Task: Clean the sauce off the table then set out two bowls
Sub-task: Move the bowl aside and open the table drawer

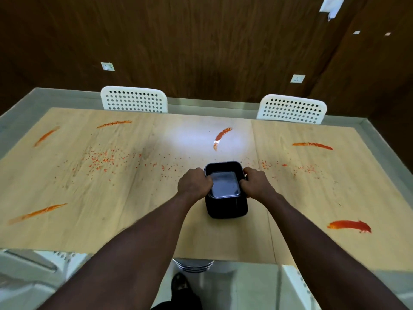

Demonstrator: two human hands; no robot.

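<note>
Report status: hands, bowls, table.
Left hand and right hand both grip black bowls, seemingly nested. Sauce streaks uncleaned on table. Red specks beyond the bowls.

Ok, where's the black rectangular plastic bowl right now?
Head view, centre: the bowl is gripped between left hand and right hand, over the light wooden table.

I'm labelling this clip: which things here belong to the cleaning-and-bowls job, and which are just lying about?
Job: sauce smears, table, black bowls, apparently stacked, gripped by left hand and right hand.
Lying about: white chairs, wall sockets.
</note>
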